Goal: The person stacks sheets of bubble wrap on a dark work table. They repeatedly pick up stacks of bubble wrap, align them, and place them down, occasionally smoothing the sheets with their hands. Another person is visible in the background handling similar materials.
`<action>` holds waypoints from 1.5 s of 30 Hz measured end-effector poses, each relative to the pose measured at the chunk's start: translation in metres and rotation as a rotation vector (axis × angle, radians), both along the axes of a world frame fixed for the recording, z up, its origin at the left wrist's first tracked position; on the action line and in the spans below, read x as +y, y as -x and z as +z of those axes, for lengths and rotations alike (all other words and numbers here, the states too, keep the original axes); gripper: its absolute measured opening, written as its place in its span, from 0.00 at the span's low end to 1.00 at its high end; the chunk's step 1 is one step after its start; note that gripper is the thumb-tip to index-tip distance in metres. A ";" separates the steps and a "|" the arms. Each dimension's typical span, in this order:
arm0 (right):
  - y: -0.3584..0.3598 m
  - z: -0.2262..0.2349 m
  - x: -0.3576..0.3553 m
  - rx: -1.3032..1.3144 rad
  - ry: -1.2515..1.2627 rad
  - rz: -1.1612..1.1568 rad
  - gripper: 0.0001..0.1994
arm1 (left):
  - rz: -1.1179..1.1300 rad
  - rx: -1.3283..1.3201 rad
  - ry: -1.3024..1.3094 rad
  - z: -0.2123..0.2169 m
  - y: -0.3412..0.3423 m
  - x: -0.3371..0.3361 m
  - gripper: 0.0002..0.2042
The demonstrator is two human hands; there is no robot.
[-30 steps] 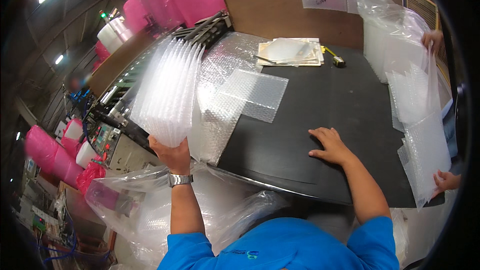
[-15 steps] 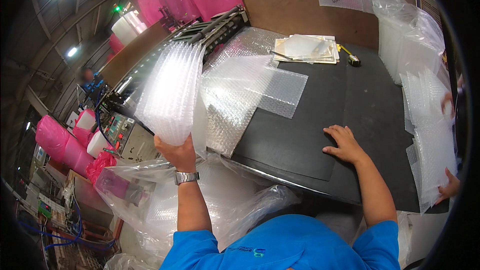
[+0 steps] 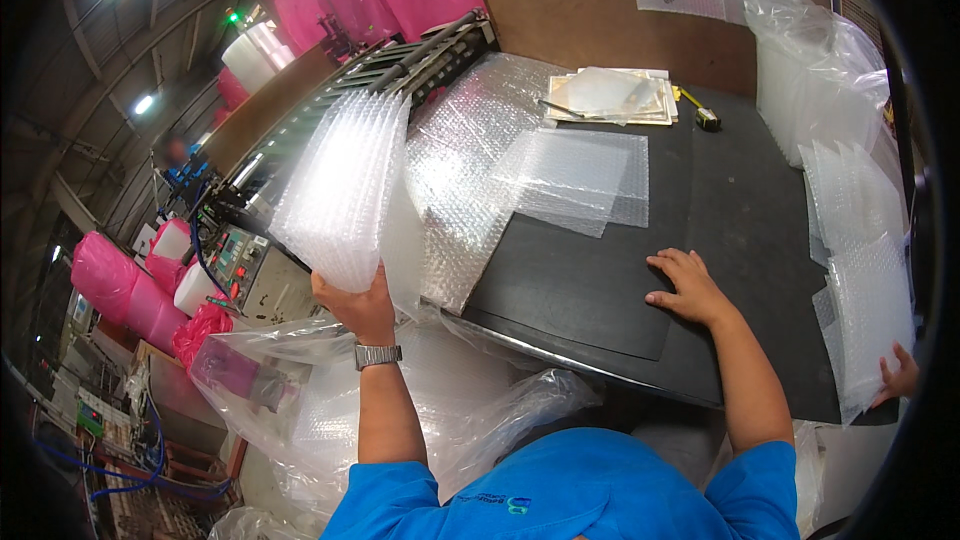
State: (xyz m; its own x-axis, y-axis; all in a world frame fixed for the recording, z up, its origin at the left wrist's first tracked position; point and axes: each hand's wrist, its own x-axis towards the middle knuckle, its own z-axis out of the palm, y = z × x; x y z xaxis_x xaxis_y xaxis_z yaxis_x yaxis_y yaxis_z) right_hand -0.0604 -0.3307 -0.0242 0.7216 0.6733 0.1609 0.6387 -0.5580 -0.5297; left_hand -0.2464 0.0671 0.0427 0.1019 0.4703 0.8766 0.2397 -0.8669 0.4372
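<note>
My left hand grips the lower end of a thick stack of clear bubble wrap sheets, held upright and fanned at the top. My right hand rests on the black tabletop with its fingers spread, holding nothing. Beyond it, overlapping bubble wrap pieces lie partly on the tabletop. Their left part lies over the bubble wrap covering on the table's left side. My left fingertips are hidden behind the stack.
Papers with a pen lie near the brown back board, beside a tape measure. Bubble wrap stacks line the right edge, where another person's hand touches them. A plastic bag sits below the front edge.
A loose bubble wrap piece has slid right and now overlaps the other one. One of the other person's two hands has left the view. My hands have barely moved.
</note>
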 end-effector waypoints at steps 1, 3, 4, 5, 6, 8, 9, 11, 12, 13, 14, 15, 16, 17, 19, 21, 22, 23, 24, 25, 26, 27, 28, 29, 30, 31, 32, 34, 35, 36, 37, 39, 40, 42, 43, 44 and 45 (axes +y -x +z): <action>-0.001 -0.001 0.000 -0.002 -0.003 0.002 0.30 | -0.010 -0.004 0.007 0.000 -0.001 -0.001 0.38; -0.002 -0.002 0.000 -0.004 0.003 -0.002 0.30 | -0.048 -0.018 0.014 0.000 -0.002 -0.004 0.38; -0.002 -0.002 -0.001 -0.005 0.005 -0.003 0.30 | -0.067 -0.026 0.016 -0.001 -0.002 -0.004 0.38; -0.002 -0.003 -0.001 -0.006 0.007 -0.004 0.30 | -0.073 -0.031 0.018 -0.002 -0.002 -0.004 0.37; -0.002 -0.002 -0.001 -0.006 0.007 -0.003 0.30 | -0.077 -0.034 0.020 -0.003 -0.003 -0.004 0.37; -0.002 -0.002 -0.001 -0.003 0.010 -0.001 0.30 | -0.111 -0.063 0.048 -0.004 -0.003 -0.003 0.38; -0.002 -0.001 -0.001 0.001 0.012 0.000 0.30 | -0.140 -0.089 0.072 -0.004 -0.004 -0.002 0.39; -0.002 0.000 -0.001 0.005 0.016 -0.001 0.30 | -0.185 -0.124 0.102 -0.004 -0.006 -0.003 0.40; -0.002 0.000 -0.001 0.006 0.019 -0.003 0.30 | -0.203 -0.134 0.107 -0.004 -0.006 -0.004 0.40; -0.002 0.000 -0.001 0.007 0.022 -0.006 0.30 | -0.221 -0.143 0.113 -0.003 -0.007 -0.005 0.40; -0.001 0.000 -0.001 0.010 0.019 -0.006 0.30 | -0.219 -0.140 0.122 -0.003 -0.007 -0.006 0.40; -0.001 0.001 -0.001 0.014 0.015 -0.005 0.30 | -0.217 -0.137 0.130 -0.002 -0.006 -0.007 0.40; 0.000 0.001 0.000 0.018 0.010 -0.004 0.30 | -0.215 -0.134 0.138 -0.002 -0.006 -0.007 0.40; 0.000 0.002 0.000 0.020 0.011 -0.006 0.30 | -0.203 -0.128 0.138 -0.002 -0.006 -0.006 0.40; 0.000 0.003 0.000 0.023 0.014 -0.011 0.30 | -0.182 -0.116 0.139 -0.004 -0.006 -0.002 0.40; -0.001 0.000 -0.001 0.015 0.012 -0.004 0.30 | -0.164 -0.106 0.153 -0.004 -0.006 -0.003 0.41; -0.002 -0.001 -0.001 0.011 0.011 -0.001 0.30 | -0.155 -0.101 0.160 -0.004 -0.006 -0.004 0.41; -0.002 -0.001 -0.001 0.013 0.011 0.003 0.30 | -0.193 -0.121 0.175 -0.002 -0.006 -0.006 0.41; -0.002 0.000 -0.001 0.014 0.010 0.007 0.30 | -0.232 -0.140 0.190 0.001 -0.007 -0.010 0.41; -0.002 0.000 -0.001 0.016 0.010 0.011 0.30 | -0.270 -0.160 0.205 0.004 -0.007 -0.013 0.41; -0.002 0.001 -0.002 0.019 0.011 0.012 0.30 | -0.281 -0.162 0.215 0.004 -0.007 -0.013 0.40; -0.001 0.001 -0.002 0.021 0.011 0.013 0.30 | -0.291 -0.164 0.224 0.005 -0.007 -0.014 0.40; -0.001 0.001 -0.002 0.023 0.011 0.013 0.30 | -0.302 -0.167 0.234 0.006 -0.008 -0.014 0.40; -0.001 0.001 -0.003 0.021 0.013 0.011 0.30 | -0.323 -0.193 0.271 0.007 -0.009 -0.014 0.38; -0.001 0.001 -0.002 0.018 0.013 0.012 0.30 | -0.342 -0.219 0.305 0.009 -0.009 -0.014 0.37; -0.001 0.001 -0.002 0.016 0.013 0.013 0.30 | -0.360 -0.246 0.340 0.011 -0.009 -0.014 0.36; -0.001 0.001 -0.002 0.013 0.015 0.015 0.29 | -0.525 -0.350 0.479 0.016 -0.009 -0.015 0.34; -0.001 0.001 -0.002 0.013 0.024 0.015 0.29 | -0.856 -0.554 0.762 0.024 -0.010 -0.019 0.31; -0.001 0.000 -0.003 0.012 0.021 0.015 0.29 | -0.978 -0.631 0.916 0.023 -0.011 -0.013 0.30; -0.002 0.001 -0.002 0.009 0.019 0.016 0.29 | -1.097 -0.708 1.070 0.023 -0.009 -0.006 0.30; -0.002 0.001 -0.001 0.007 0.016 0.017 0.29 | -1.216 -0.786 1.225 0.024 -0.009 -0.002 0.29; -0.001 0.002 -0.002 0.014 0.021 0.016 0.29 | -1.212 -0.826 1.350 0.022 -0.009 0.000 0.30; -0.001 0.002 -0.002 0.017 0.024 0.016 0.29 | -1.213 -0.844 1.389 0.021 -0.010 0.002 0.30; -0.001 0.002 -0.001 0.021 0.037 0.002 0.29 | -1.212 -0.873 1.437 0.020 -0.010 0.003 0.31; -0.001 0.002 0.000 0.023 0.043 -0.004 0.29 | -1.208 -0.884 1.447 0.021 -0.010 0.002 0.31; -0.001 0.001 -0.001 0.014 0.034 0.003 0.29 | -1.205 -0.895 1.456 0.022 -0.010 0.002 0.31; -0.002 -0.001 -0.002 0.006 0.026 0.010 0.29 | -1.207 -0.897 1.453 0.023 -0.010 0.001 0.31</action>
State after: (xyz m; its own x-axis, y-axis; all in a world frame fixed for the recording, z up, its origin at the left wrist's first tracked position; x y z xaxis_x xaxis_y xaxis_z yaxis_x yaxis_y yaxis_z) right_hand -0.0581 -0.3322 -0.0250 0.7157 0.6845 0.1391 0.6413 -0.5651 -0.5190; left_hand -0.2368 0.0682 0.0661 0.6685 0.7437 -0.0082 -0.6672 0.6045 0.4352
